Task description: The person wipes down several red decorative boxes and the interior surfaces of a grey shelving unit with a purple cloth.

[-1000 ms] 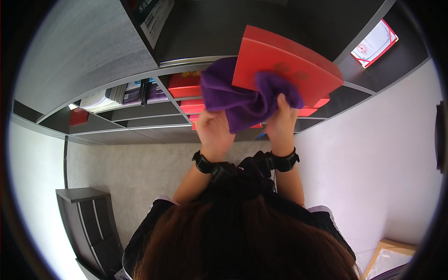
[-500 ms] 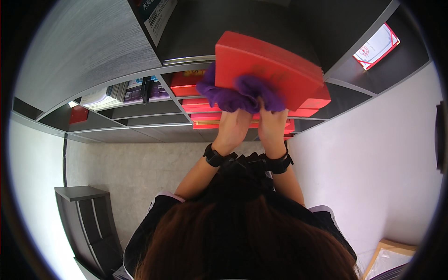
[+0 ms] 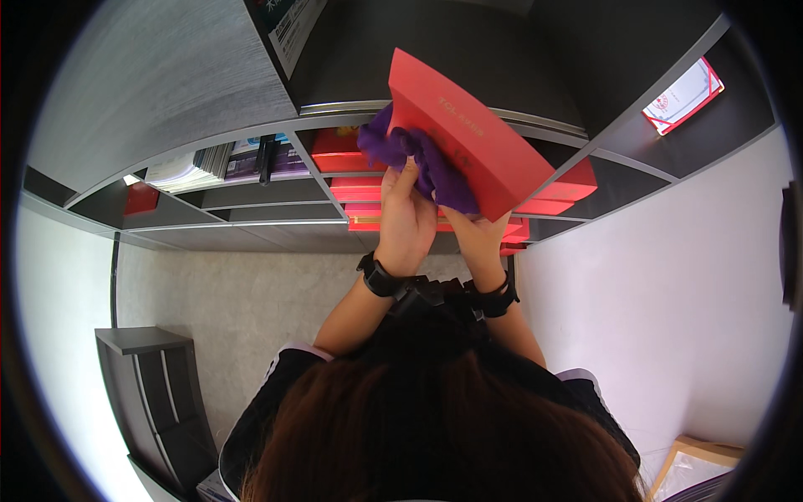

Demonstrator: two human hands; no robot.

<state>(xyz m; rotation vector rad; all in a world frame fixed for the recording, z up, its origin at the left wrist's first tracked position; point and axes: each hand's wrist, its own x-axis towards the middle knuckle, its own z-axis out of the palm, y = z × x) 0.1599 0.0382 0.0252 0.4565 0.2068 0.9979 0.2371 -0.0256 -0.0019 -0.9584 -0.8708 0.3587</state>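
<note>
A flat red box (image 3: 477,125) is held up tilted in front of the shelving, its right end dipping toward me. A crumpled purple cloth (image 3: 427,163) lies against the lower left of its face. My left hand (image 3: 408,219) is closed on the cloth at the box's left side, thumb uppermost. Under the box's lower edge, my right hand (image 3: 478,238) grips it near the right end, beside the cloth's lower tip. The box and cloth hide several of my fingers. Both wrists wear black straps.
Dark grey shelving (image 3: 452,38) spans the far side. Stacked red boxes (image 3: 355,188) fill the compartment behind my hands. Magazines (image 3: 196,167) lie to the left, and a red-framed certificate (image 3: 682,96) stands at far right. A white wall (image 3: 636,276) borders the right side.
The red box has tipped further, its right end dropping toward me. My left hand has turned so its thumb shows, and the cloth has bunched toward the box's lower left.
</note>
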